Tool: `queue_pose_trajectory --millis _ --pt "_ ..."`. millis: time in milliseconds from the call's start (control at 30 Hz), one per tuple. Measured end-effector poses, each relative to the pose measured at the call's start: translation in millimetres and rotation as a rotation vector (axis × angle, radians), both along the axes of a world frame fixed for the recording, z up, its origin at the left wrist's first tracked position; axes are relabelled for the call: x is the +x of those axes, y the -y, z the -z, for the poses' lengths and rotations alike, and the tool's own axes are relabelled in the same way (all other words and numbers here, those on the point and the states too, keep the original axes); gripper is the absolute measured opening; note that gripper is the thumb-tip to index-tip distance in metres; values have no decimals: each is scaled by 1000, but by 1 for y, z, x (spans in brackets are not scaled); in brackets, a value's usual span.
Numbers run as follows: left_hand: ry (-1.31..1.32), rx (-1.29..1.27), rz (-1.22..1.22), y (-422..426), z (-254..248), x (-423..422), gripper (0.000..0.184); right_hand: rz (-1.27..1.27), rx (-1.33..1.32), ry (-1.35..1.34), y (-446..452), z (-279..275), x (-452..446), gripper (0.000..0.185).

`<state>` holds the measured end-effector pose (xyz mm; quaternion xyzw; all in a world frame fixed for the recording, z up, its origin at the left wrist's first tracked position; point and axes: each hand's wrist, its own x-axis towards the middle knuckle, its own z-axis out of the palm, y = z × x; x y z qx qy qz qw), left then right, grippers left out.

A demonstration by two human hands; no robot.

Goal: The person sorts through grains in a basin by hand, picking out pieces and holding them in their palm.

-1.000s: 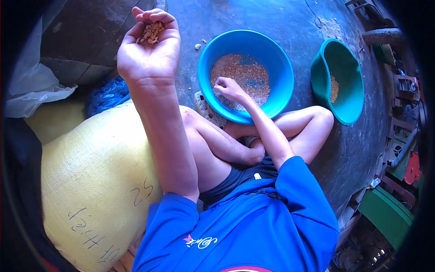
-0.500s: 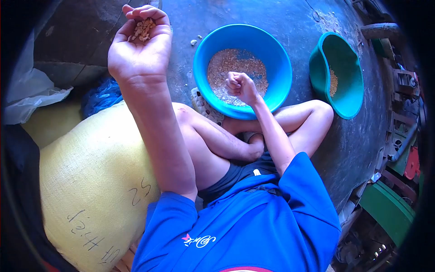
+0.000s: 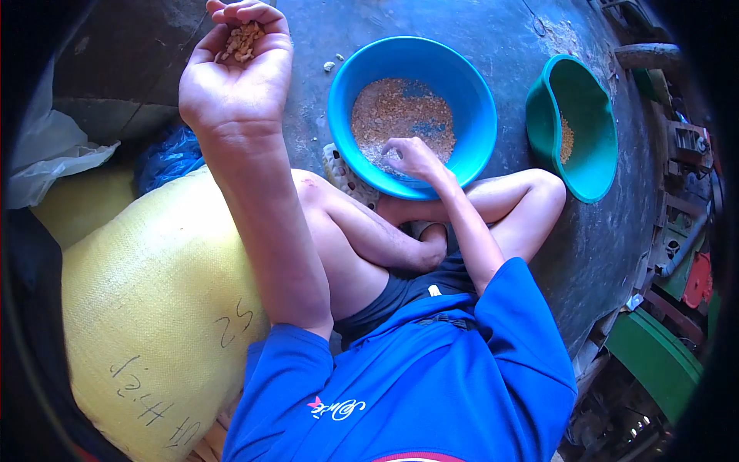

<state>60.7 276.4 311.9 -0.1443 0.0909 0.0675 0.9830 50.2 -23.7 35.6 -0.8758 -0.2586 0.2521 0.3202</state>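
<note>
My left hand is raised at the upper left, palm up, its fingers curled around a small heap of corn kernels. Over the near part of the blue basin hangs my right hand, its fingers bent and apart, with nothing visible in them. Inside the basin lies a layer of broken, pale orange grain with whitish, finer bits toward the near side. Whether the right fingertips touch that grain, I cannot tell.
A green tub with some yellow grain stands at the right. A full yellow sack leans by my left leg, near a blue plastic bag. A holed tray lies partly under the basin. Machine parts line the right edge.
My right hand has lowered slightly toward me, and its fingers have loosened from a closed fist. The left hand still holds the kernels, almost unmoved.
</note>
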Motion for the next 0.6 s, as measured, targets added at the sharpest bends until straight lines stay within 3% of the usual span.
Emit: queue_pose_trajectory --millis 167,267,367,500,567,600 --pt "-12 7 -5 3 -2 -1 27 30 -122 -19 -7 -5 -7 22" --pt "-2 -3 14 3 -2 -1 26 17 -43 6 -6 7 -4 21" --pt "-16 15 -9 3 -4 -2 26 163 92 -197 -3 12 3 21" --pt "1 7 10 1 -1 0 26 525 829 -923 17 7 21 19" --pt "2 11 18 1 -1 1 26 493 948 -874 31 10 38 30" --pt "2 8 18 0 -1 1 26 563 852 -793 39 14 47 34"
